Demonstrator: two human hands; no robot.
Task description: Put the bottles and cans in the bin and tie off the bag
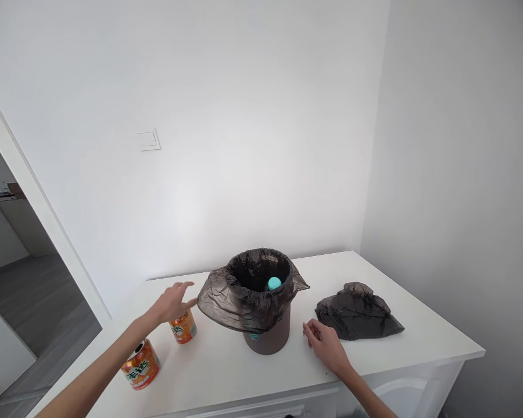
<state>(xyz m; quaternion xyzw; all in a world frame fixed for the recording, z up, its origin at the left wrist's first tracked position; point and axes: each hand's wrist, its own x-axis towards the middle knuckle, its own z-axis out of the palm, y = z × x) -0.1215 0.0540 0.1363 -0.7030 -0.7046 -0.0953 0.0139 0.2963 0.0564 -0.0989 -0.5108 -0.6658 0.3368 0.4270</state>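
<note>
My left hand [172,303] is open, thumb and fingers apart, just above an orange drink can [183,328] whose top it partly hides. A second orange can [142,366] stands nearer to me, beneath my left forearm. In the middle is a brown trash bin [268,339], lined with a thin black garbage bag [233,299] folded out over its rim. Inside the bin shows the turquoise cap of a bottle [274,283]; the rest of the bottle is hidden. To the right of the bin, my right hand [325,347] rests near the tabletop with its fingers curled in, nothing seen in them.
A crumpled black plastic bag [357,313] lies on the white tabletop [218,371], right of the bin. White walls stand behind and to the right, with a light switch [149,140] on the back one. A doorway [17,278] opens at the left.
</note>
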